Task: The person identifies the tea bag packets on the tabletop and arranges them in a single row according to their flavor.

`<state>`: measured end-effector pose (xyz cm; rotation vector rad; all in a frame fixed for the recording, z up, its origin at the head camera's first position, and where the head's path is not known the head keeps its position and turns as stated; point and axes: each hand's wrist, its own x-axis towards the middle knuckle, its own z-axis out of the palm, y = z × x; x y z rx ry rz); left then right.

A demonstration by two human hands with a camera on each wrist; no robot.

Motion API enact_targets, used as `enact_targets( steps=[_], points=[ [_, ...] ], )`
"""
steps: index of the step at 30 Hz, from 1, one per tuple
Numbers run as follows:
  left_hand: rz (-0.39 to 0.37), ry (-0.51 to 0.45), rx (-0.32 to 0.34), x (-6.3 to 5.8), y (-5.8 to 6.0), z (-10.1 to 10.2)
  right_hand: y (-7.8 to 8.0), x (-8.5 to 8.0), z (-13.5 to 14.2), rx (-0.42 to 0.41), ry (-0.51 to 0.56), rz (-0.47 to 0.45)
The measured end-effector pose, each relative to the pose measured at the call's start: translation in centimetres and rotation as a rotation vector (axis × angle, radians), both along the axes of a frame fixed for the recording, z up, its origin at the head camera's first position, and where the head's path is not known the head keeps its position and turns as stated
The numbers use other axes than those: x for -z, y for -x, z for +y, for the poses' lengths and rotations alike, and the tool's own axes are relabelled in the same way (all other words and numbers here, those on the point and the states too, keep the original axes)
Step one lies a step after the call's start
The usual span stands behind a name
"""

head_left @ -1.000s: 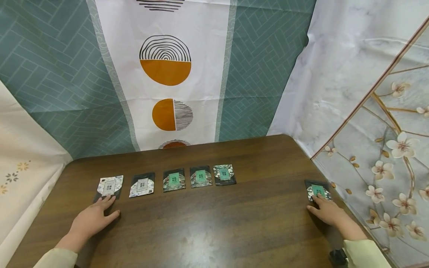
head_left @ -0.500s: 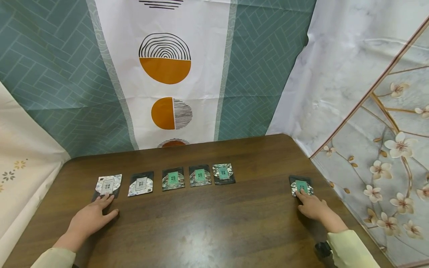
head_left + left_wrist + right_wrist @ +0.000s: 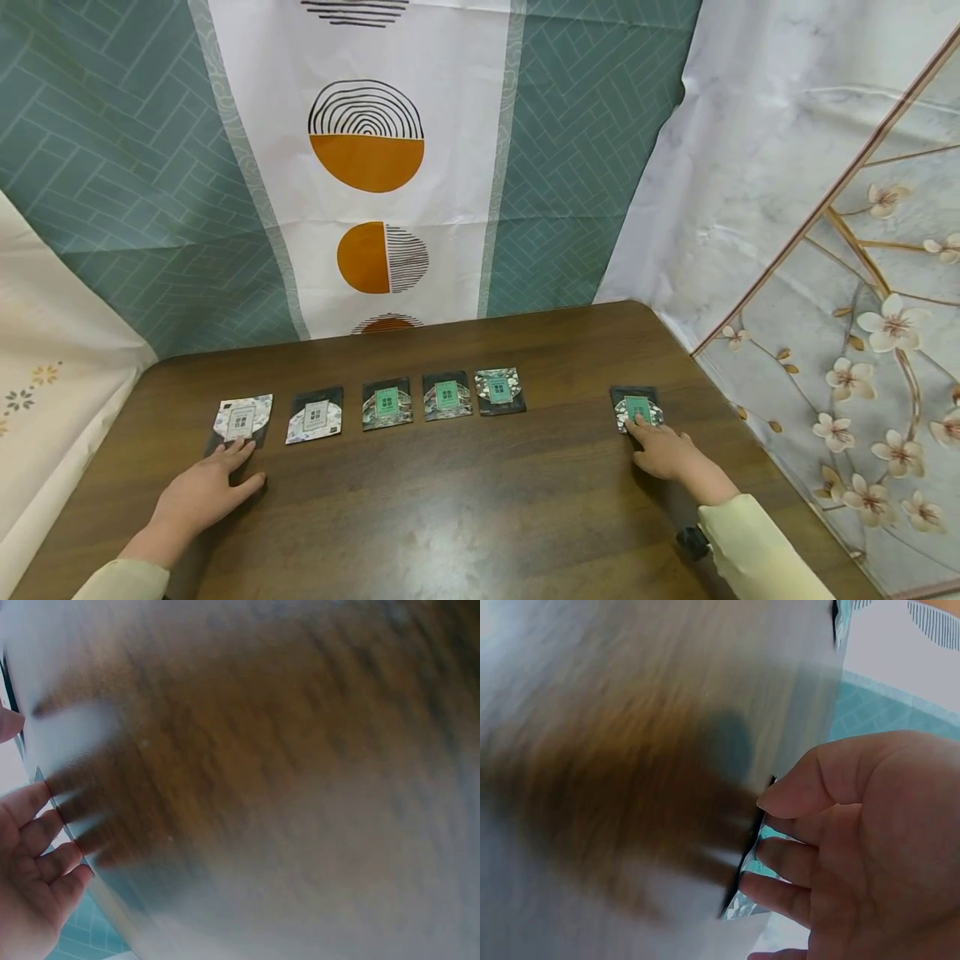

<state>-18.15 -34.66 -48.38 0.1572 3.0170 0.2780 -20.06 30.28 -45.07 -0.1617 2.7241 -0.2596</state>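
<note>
My left hand lies spread at the left of the table, its fingertips on the near edge of a white-and-black sachet. In the left wrist view the fingers are extended, with the thumb apart. On the right, the fingertips of my right hand touch a flat black sachet with a green label. The right wrist view shows thumb and fingers right at that sachet's dark edge, fingers lightly bent. My hand hides its near part.
Between the hands, a row holds another white-and-black sachet and three green-labelled ones, the rightmost of them a patterned sachet. All lie flat on the brown wooden table. A patterned curtain hangs behind it, with a floral cloth at the right.
My right hand has slid the green-labelled sachet leftward and slightly away across the table, from near the right edge. My left hand and the other sachets stay in place.
</note>
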Motion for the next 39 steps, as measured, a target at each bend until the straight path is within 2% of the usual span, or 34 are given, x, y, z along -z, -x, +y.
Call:
enact_targets(
  steps=[9, 18, 26, 32, 39],
  points=[
    [-0.005, 0.007, 0.002, 0.0, 0.0, 0.1, 1.3, -0.5, -2.6, -0.03, -0.008, -0.004],
    [-0.014, -0.004, 0.007, 0.0, 0.1, 0.1, 2.3, -0.2, -4.5, -0.04, -0.004, -0.028],
    [-0.039, 0.004, -0.007, 0.2, 0.1, -0.3, 3.2, 0.5, -5.9, -0.063, 0.032, 0.023],
    [-0.059, -0.001, -0.01, 0.5, 0.0, -0.4, 3.7, 0.8, -6.6, -0.068, 0.051, 0.025],
    [-0.026, 0.001, -0.002, 0.1, 0.1, -0.2, 3.8, 0.8, -7.1, -0.075, 0.046, 0.038]
  ],
)
